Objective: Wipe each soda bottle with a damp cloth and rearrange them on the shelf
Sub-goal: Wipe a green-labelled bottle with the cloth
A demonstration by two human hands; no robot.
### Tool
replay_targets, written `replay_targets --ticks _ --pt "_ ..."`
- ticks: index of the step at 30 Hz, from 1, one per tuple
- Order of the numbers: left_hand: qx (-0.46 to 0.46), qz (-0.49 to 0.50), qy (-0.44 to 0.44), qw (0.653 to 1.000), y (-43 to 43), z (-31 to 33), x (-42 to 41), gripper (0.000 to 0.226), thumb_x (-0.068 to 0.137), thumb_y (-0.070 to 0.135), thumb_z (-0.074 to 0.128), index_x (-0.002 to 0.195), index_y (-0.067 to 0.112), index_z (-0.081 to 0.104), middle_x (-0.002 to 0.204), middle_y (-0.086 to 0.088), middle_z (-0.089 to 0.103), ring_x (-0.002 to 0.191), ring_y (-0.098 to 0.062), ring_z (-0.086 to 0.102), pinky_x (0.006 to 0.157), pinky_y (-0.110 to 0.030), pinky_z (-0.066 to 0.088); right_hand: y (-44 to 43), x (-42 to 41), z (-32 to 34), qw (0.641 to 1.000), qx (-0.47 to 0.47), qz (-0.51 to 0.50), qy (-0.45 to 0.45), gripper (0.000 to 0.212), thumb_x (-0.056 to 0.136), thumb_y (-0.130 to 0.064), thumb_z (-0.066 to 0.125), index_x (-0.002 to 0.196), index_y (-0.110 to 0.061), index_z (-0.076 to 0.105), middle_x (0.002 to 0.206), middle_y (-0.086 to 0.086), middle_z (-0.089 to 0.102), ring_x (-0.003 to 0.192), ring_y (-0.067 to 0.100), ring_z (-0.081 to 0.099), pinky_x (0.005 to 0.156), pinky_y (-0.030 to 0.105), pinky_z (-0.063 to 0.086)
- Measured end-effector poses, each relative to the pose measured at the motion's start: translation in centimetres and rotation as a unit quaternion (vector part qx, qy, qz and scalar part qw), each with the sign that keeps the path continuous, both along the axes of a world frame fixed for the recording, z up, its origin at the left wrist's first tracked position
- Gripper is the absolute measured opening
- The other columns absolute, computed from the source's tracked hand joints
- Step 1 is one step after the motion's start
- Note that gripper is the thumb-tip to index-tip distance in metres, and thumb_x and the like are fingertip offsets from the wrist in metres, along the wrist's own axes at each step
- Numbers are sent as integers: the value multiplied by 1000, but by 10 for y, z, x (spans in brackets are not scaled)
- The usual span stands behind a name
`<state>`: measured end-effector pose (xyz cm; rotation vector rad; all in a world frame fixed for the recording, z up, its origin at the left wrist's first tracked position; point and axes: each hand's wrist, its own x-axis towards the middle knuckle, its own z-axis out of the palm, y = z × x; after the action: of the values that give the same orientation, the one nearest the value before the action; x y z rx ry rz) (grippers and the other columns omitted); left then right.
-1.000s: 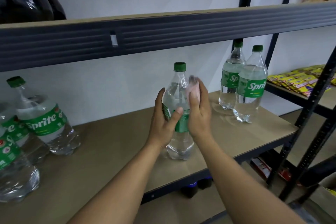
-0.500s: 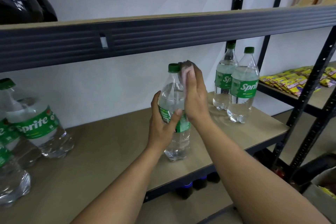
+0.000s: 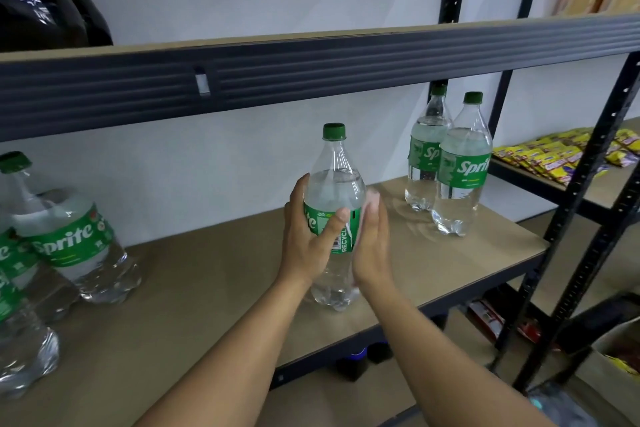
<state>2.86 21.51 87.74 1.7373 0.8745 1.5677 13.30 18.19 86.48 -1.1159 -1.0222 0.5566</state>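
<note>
A clear Sprite bottle point(image 3: 334, 184) with a green cap stands upright near the front of the tan shelf board point(image 3: 214, 274). My left hand point(image 3: 308, 239) grips it around the green label. My right hand point(image 3: 372, 246) lies flat against the bottle's right side at label height and presses a pale pink cloth point(image 3: 373, 197) onto it; only a blurred edge of the cloth shows above the fingers. Two more Sprite bottles point(image 3: 462, 177) stand upright at the right end of the shelf. Several others point(image 3: 69, 236) are grouped at the left end.
The dark upper shelf beam point(image 3: 311, 76) runs low overhead. A black upright post point(image 3: 588, 218) stands at the right front corner. Yellow snack packets point(image 3: 554, 156) lie on the neighbouring shelf. A cardboard box point(image 3: 616, 354) sits on the floor at the right.
My right hand slid the cloth from the bottle's neck, near the cap, down to the label. My left hand keeps its grip on the label.
</note>
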Motion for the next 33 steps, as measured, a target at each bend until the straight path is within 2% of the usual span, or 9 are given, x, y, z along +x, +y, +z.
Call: replay_targets --ticks 3,6,12,14,16,18,22,28,33 --pt "-41 -48 -44 997 -1 -1 2 88 83 83 59 154 36 35 139 17 61 130 -11 60 106 -40 52 12 7 53 999 38 -5 -35 67 103 -72 19 153 -35 44 150 -13 52 121 -15 49 88 -6 32" --pt "-56 -51 -59 995 0 -4 1 74 90 64 60 154 33 37 138 6 65 126 -19 65 105 -55 53 18 10 80 995 98 -6 -20 66 101 -75 18 153 -41 41 153 -20 48 130 -21 43 98 -3 31" --pt "-19 -21 -27 999 -2 7 3 80 76 80 69 145 52 39 135 23 61 124 -2 62 97 -22 54 1 -2 0 997 76 -20 21 61 98 -81 28 150 -53 40 151 -27 49 142 -7 44 114 25 40" --pt "-12 -25 -17 999 0 6 5 68 81 83 61 141 59 43 137 17 62 125 -11 64 101 -33 55 -10 -10 -43 999 26 -19 15 58 102 -74 29 154 -51 36 151 -25 50 142 -4 45 119 38 41" --pt "-24 -27 -21 999 3 0 5 80 86 86 49 152 43 39 142 8 61 127 -15 63 104 -47 54 -15 -14 -56 1000 -11 -20 8 60 100 -77 25 154 -53 33 152 -22 51 141 -2 47 119 45 42" --pt "-27 -23 -18 999 4 -2 4 85 89 84 45 156 31 37 139 10 63 124 -12 65 102 -45 55 -7 -10 -32 1000 -5 -25 3 61 100 -79 28 150 -48 42 143 -15 60 134 7 56 112 49 48" --pt "-21 -21 -30 999 -1 4 5 74 90 77 51 150 34 41 131 32 62 121 1 63 94 -19 52 10 7 64 996 52 -34 -65 46 101 -68 38 139 -46 53 123 -26 64 115 -12 59 91 12 48" --pt "-32 -34 -19 999 7 7 5 88 75 80 64 151 48 33 141 28 54 127 2 58 99 -22 54 10 5 50 992 95 -54 -68 49 102 -64 37 142 -39 50 137 -17 60 119 -15 55 90 3 44" --pt "-22 -36 -51 998 5 4 12 89 72 89 64 143 39 45 127 22 67 116 -8 68 92 -25 55 -15 -10 -53 999 -20 -40 2 62 102 -74 24 151 -43 44 137 -19 62 128 -1 57 108 41 51"
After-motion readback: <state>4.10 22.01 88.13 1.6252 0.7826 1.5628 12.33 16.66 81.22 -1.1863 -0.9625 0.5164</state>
